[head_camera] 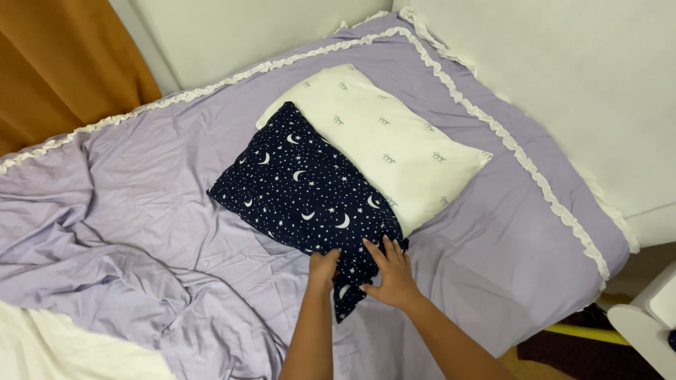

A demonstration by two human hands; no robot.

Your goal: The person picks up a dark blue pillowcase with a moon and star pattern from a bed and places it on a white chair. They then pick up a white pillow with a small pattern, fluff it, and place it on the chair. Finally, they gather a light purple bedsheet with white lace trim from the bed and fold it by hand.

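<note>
Curtain: an orange-brown curtain (67,67) hangs at the far left, behind the head of the bed, well apart from both hands.

Duvet: a lilac duvet cover (141,211) with a white frilled edge (493,130) lies over the bed; it is rumpled into deep folds on the left and lies smoother under the pillows, so they rest flat on it.

Under-sheet: a strip of cream bedding (49,345) shows at the lower left, where the lilac cover stops short.

Navy pillow: a dark blue pillow with white moons and stars (303,186) lies aslant in the middle of the bed, its long side touching the white pillow; its near end tapers into loose case fabric that reaches to the hands.

Left hand: the left hand (324,267) presses down on that loose near end, fingers curled into the cloth; it seems to pinch the fabric, though the fingertips are buried and the grasp cannot be told for sure.

Right hand: the right hand (389,271) lies just beside it on the same end, fingers spread and nearly flat, pinning the case and not closed around it.

White pillow: a cream pillow with small eyelash prints (384,137) sits behind the navy one, nearer the wall.

Wall: a pale wall (563,63) runs along the right of the bed.

Furniture: a white rounded piece of furniture (644,327) stands at the lower right, off the bed.
</note>
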